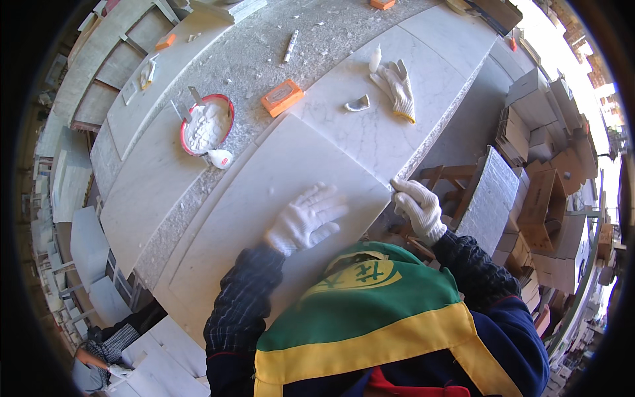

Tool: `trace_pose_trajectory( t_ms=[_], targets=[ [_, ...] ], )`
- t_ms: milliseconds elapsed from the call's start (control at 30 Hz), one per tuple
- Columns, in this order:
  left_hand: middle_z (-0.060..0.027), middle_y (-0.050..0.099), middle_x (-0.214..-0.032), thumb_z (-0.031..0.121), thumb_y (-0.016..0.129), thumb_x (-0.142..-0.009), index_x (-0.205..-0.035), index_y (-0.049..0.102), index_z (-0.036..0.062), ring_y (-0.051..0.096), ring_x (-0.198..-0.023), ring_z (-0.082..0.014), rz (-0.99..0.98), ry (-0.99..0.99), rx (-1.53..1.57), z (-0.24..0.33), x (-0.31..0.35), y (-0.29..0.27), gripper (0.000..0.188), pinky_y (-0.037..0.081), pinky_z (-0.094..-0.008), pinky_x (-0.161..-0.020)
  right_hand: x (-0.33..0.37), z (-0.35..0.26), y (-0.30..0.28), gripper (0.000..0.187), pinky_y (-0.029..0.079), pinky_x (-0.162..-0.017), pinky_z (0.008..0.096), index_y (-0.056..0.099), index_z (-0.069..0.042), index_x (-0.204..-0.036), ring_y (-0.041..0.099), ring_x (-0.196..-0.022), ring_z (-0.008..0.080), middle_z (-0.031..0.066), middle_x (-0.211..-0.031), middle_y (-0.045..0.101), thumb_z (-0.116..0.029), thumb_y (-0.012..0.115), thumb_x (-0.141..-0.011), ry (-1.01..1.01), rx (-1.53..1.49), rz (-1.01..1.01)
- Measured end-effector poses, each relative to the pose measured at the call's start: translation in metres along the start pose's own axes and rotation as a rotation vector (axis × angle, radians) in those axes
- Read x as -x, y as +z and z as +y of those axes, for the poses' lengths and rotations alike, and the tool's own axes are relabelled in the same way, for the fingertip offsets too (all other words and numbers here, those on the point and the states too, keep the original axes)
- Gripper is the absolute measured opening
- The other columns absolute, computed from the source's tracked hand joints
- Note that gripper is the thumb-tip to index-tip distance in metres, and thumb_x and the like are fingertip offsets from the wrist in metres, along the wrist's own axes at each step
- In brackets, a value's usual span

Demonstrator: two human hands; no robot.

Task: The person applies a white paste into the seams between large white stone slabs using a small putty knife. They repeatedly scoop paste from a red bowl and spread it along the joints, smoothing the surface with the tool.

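A pale grey-veined marble slab [264,192] lies in front of me on the bench. My left hand [307,218], in a white knitted glove, is spread over its surface with the fingers stretched out, slightly blurred; nothing is in it. At the slab's right corner is my right hand [420,208], gloved too, its fingers bent together in a pinch. Whatever they grip there is too small to tell. Beyond the slab an orange block [282,98] rests by its far edge. A red-rimmed bowl of white powder or paste [208,126] stands left of that, with flat blades in it.
A spare white glove [399,92], a small white bottle [376,58] and a curved shard [358,104] lie on the farther slab. A marker [291,46] is on the dusty benchtop. Cardboard boxes [542,205] and a stone-topped stand [488,198] fill the right. Another person's hand [119,370] shows lower left.
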State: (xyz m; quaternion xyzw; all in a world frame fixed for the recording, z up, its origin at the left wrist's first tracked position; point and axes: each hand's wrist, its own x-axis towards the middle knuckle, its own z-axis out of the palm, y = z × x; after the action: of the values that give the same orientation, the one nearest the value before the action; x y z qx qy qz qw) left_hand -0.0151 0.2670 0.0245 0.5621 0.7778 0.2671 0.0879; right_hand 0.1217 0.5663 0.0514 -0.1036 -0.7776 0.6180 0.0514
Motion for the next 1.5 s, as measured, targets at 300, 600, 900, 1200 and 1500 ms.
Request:
trace_pose_trajectory(
  t_ms=[300,600,900,1200,1500],
  targets=[
    [-0.0143,0.037,-0.17,0.049,0.055,-0.106,-0.163,0.041,0.0092,0.026,-0.161,-0.0352,-0.039,-0.112,-0.464,-0.036,-0.049,0.002,0.071,0.014,-0.0475,-0.134,-0.042,0.001,0.031,0.037,0.049,-0.072,0.0268,0.065,-0.002,-0.134,0.059,-0.079,0.0126,0.0049,-0.096,0.066,-0.028,0.067,-0.107,0.274,-0.741,0.118],
    [-0.018,0.061,-0.149,0.048,0.063,-0.104,-0.142,0.066,0.0091,0.048,-0.148,-0.0355,0.333,-0.251,0.056,0.003,0.005,-0.018,0.054,0.024,-0.0505,-0.131,-0.059,-0.027,0.042,0.041,0.05,-0.079,0.0286,0.061,-0.001,-0.139,0.06,-0.087,0.0142,0.0053,-0.103,0.067,-0.026,0.069,-0.106,0.327,-0.757,-0.084],
    [-0.0072,0.076,-0.102,0.023,0.074,-0.099,-0.111,0.075,0.0025,0.07,-0.098,-0.0275,0.668,-0.75,0.816,0.015,-0.061,-0.036,0.024,0.05,-0.0402,-0.103,-0.093,-0.075,0.07,0.034,0.059,-0.088,0.0316,0.074,-0.005,-0.128,0.075,-0.091,0.0179,0.0139,-0.103,0.079,-0.014,0.075,-0.096,-0.081,0.041,-0.28],
    [-0.012,0.062,-0.147,0.033,0.074,-0.097,-0.138,0.067,0.0108,0.051,-0.143,-0.0349,0.378,-0.386,-0.249,-0.016,-0.001,-0.014,0.047,0.033,-0.0539,-0.125,-0.073,-0.03,0.052,0.041,0.061,-0.086,0.0372,0.073,-0.011,-0.136,0.076,-0.091,0.0284,0.0177,-0.108,0.079,-0.016,0.071,-0.095,-0.12,0.595,-0.271],
    [-0.0136,0.061,-0.144,0.028,0.066,-0.102,-0.136,0.066,0.0069,0.051,-0.141,-0.0347,0.436,-0.455,-0.373,-0.026,0.007,0.0,0.04,0.03,-0.0538,-0.126,-0.071,-0.015,0.053,0.044,0.059,-0.073,0.0457,0.07,-0.02,-0.138,0.073,-0.08,0.0359,0.0151,-0.093,0.075,-0.019,0.067,-0.094,-0.262,0.859,-0.319]
  ],
)
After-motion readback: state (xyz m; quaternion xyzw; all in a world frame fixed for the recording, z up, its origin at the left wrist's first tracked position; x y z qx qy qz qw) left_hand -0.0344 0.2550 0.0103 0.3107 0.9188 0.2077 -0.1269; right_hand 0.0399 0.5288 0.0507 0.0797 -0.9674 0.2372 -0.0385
